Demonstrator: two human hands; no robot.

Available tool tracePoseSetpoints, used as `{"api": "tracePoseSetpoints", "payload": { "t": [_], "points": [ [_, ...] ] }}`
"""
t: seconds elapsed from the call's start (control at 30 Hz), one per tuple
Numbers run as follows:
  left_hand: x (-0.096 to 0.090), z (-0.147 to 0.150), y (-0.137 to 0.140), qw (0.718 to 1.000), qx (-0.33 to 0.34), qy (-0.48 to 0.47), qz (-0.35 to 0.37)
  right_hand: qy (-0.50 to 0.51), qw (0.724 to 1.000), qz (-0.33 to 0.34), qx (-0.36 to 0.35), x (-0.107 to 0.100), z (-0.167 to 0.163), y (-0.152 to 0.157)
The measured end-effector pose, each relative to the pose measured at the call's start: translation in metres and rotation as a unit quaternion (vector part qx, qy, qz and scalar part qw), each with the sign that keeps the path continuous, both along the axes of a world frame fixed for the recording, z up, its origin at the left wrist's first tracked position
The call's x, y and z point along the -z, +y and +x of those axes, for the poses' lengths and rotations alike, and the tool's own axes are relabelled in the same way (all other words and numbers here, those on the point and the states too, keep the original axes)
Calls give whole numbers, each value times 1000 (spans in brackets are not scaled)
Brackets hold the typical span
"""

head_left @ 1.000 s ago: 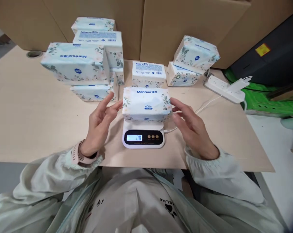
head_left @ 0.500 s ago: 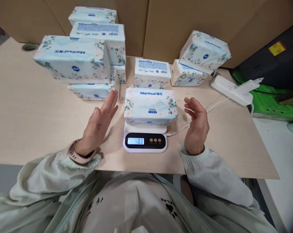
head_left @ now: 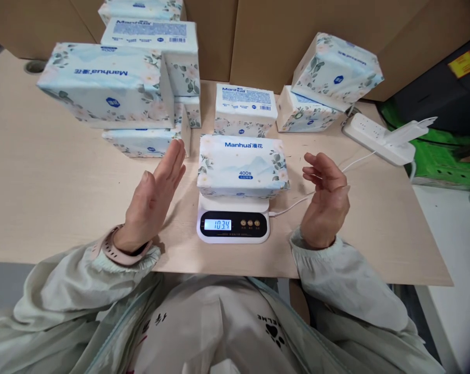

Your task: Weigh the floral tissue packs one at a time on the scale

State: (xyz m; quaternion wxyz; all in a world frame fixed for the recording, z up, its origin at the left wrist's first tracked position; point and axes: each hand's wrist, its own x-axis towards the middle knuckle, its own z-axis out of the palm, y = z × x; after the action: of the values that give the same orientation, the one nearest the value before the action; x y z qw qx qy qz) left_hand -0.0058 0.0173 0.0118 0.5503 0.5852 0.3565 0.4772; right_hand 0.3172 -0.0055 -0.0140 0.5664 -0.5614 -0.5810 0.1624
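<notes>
A pack of tissues [head_left: 242, 166] with a floral print and "Manhua" lettering lies on a white digital scale [head_left: 235, 236]. The scale's lit display [head_left: 218, 225] reads about 103.4. Left of the pack, my left hand [head_left: 152, 200] is raised with its palm inward and fingers stretched out, touching nothing. On the other side, my right hand [head_left: 325, 202] is held up with its fingers loosely curved and apart. Nothing is in either hand, and a gap separates both from the pack.
Several more tissue packs [head_left: 106, 88] are stacked at the back left. One single pack [head_left: 245, 109] stands behind the scale; two stacked packs [head_left: 336, 72] sit at the back right. A white power strip [head_left: 378, 139] and a cable [head_left: 293, 206] running to the scale lie to the right.
The scale's reading has changed from what looks like 0.3 to about 103.4. My right hand has moved slightly outward from the pack. The view has shifted a little.
</notes>
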Motion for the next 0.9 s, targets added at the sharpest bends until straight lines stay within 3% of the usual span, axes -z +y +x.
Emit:
{"api": "tracePoseSetpoints", "payload": {
  "t": [0.2,0.33,0.53,0.73,0.9],
  "points": [
    [7,-2,1,1000,19,-8,4,-37,999,-2,27,-1,0,0],
    [6,-1,0,1000,20,-18,-6,31,999,23,-3,0,0,1],
    [-10,7,-7,999,8,0,-43,101,993,50,-23,4,0,4],
    [-12,9,-9,999,3,-4,-54,87,995,37,-22,2,-2,2],
    [-4,6,-7,999,29,-31,-16,78,997,9,-25,-2,-4,-1]
  ]
}}
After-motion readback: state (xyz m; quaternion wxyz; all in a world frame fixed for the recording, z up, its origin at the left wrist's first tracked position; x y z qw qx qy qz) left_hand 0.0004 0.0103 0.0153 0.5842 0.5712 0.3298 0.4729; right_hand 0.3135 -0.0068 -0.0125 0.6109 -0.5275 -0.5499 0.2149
